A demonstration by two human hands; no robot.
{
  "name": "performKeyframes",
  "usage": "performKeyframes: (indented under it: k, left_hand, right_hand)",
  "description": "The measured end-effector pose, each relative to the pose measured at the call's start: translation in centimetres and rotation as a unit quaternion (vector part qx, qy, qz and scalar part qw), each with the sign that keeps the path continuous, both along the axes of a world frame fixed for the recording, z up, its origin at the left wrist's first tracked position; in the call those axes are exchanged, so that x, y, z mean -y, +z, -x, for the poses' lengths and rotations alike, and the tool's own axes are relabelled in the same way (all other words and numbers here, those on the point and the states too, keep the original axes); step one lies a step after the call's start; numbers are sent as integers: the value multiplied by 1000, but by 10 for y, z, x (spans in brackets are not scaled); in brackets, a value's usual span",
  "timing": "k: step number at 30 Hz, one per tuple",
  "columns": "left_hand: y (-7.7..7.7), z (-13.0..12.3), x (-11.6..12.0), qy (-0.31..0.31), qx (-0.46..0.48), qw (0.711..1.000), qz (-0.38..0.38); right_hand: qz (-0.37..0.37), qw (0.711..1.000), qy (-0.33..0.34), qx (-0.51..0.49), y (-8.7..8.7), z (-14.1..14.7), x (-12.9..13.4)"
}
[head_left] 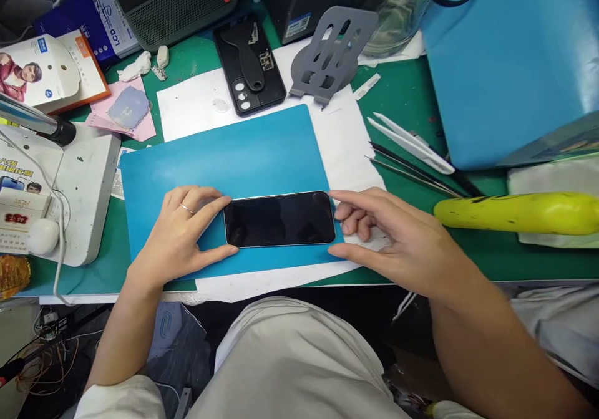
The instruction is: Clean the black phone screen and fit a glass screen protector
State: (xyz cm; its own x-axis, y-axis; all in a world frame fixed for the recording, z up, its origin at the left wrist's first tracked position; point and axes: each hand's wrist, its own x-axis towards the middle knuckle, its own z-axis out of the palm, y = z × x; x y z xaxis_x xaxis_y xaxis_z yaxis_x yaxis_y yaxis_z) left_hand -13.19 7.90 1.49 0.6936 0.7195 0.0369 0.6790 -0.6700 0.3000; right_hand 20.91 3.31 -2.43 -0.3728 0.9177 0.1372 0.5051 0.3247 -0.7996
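Near the right-hand near corner of a blue mat (pixel 210 163), close to the near edge of the green desk (pixel 402 88), a dark-faced phone (pixel 281 219) lies flat, its long sides roughly parallel to that edge. The left hand (pixel 180 238) is spread about the phone's left end, forefinger and thumb at its two corners; whether they pinch cannot be told. The right hand (pixel 412 238) is spread too, its forefinger at the far right corner of the phone, the thumb lower and apart from it, the remaining fingers curled inward.

Principal hazards, as judged: a push from the left, unopposed by the loosely placed right hand, could slide the phone over the mat's right edge, where it might tilt. A white sheet (pixel 346 138) under the mat reaches past the desk's near edge; a forearm or garment catching it could drag mat and phone together. Fingertips on the glossy face could leave smudges. The tweezers (pixel 416 146), lying beyond the mat's right edge, could be knocked by a sweep of the right hand.
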Motion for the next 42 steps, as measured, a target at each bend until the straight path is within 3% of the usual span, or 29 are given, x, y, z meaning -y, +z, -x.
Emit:
performKeyframes:
  k: [5,8,15,42]
  left_hand:
    - [3,1,-1,3,-5,1000,7]
    - [4,1,-1,4,-10,1000,12]
    - [6,1,0,26,-11,999,21]
    - [-1,-2,4,27,13,999,33]
  right_hand:
    - [-136,990,-19,12,0,5,3]
    - [-181,982,-40,40,3,7,1]
    - [-184,978,-66,69,3,8,-3]
    - [-200,972,15,120,-6,7,-4]
